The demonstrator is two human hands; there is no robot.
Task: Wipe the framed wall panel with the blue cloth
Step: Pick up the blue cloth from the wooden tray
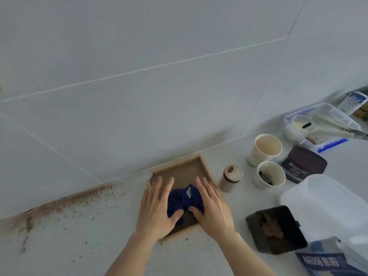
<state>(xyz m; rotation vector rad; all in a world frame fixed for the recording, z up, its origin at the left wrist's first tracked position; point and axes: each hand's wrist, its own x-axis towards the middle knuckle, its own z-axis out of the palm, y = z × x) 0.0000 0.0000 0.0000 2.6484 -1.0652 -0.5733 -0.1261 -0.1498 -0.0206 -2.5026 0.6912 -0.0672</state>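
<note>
A brown panel with a light wooden frame (pixel 180 168) lies flat on the white counter, close to the tiled wall. A crumpled dark blue cloth (pixel 184 200) with a small white tag rests on the panel's middle. My left hand (pixel 157 206) lies flat on the panel's left side, fingers spread, thumb touching the cloth. My right hand (pixel 212 206) lies flat on the right side, its thumb pressing the cloth's right edge. The cloth sits between both hands, and the hands cover the near part of the panel.
Brown stains and specks (pixel 65 204) run along the counter at the wall, left of the panel. To the right stand a small jar (pixel 231 178), two paper cups (pixel 265 149), a dark tin (pixel 304 164), a clear box with utensils (pixel 322 122), a black tray (pixel 275 229) and a white container (pixel 326 206).
</note>
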